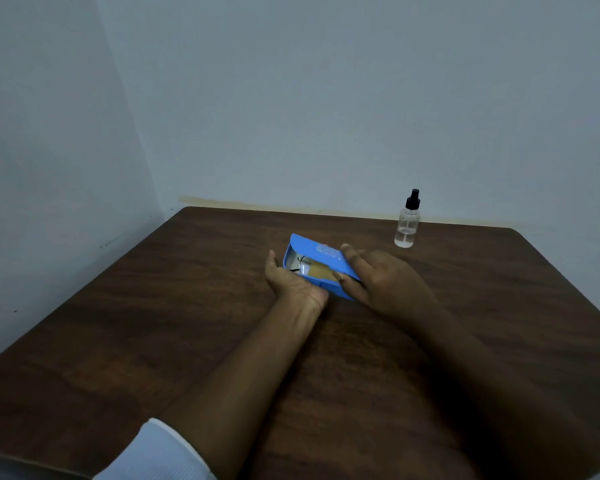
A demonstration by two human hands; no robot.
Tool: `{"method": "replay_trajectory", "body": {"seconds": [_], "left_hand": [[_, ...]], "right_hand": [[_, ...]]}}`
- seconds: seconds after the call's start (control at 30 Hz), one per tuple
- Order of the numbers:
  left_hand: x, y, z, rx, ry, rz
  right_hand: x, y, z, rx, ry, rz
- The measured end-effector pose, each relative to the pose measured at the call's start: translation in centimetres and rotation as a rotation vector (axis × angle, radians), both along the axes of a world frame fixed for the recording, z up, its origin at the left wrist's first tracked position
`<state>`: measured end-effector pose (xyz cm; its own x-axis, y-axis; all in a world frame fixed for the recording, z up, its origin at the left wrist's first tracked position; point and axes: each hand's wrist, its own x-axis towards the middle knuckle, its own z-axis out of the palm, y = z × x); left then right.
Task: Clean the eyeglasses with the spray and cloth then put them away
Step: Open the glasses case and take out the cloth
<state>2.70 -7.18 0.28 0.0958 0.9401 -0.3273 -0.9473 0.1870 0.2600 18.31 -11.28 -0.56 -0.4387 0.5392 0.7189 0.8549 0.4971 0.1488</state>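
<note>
Well, the left hand [293, 284] cradles the blue case [321, 254] palm up, fingers hidden beneath it; the right hand [381, 282] pinches its lid. Inside lie the glasses [302, 265] and cloth [321, 271]. They look light and fragile, so I'd lift them by the frame. Far right on the bench [153, 323] stands the spray [407, 225].
</note>
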Motion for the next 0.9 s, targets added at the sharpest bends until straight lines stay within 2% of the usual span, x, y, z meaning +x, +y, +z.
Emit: {"method": "replay_trajectory", "body": {"seconds": [0.17, 0.3, 0.37, 0.47, 0.53, 0.73, 0.9], "left_hand": [[0.0, 0.4, -0.3, -0.026, 0.016, 0.014], [0.2, 0.4, -1.0, -0.012, 0.106, -0.058], [0.4, 0.7, -1.0, 0.031, 0.250, -0.120], [0.4, 1.1, -1.1, 0.106, 0.561, -0.197], [-0.1, 1.1, -1.2, 0.169, 0.677, -0.249], [-1.7, 1.1, -1.1, 0.299, 0.795, -0.398], [-2.8, 1.5, -1.4, 0.356, 0.788, -0.494]], "right_hand": [[0.5, 0.6, -0.2, -0.211, 0.106, 0.024], [1.3, 1.1, -0.6, -0.418, 0.472, -0.024], [2.2, 1.4, -0.8, -0.424, 0.567, -0.059], [3.7, 1.6, -0.9, -0.443, 0.668, -0.097], [4.4, 1.7, -1.1, -0.476, 0.725, -0.095], [4.6, 2.0, -1.4, -0.476, 1.139, -0.004], [5.3, 2.3, -1.7, -0.496, 1.266, -0.030]]}}
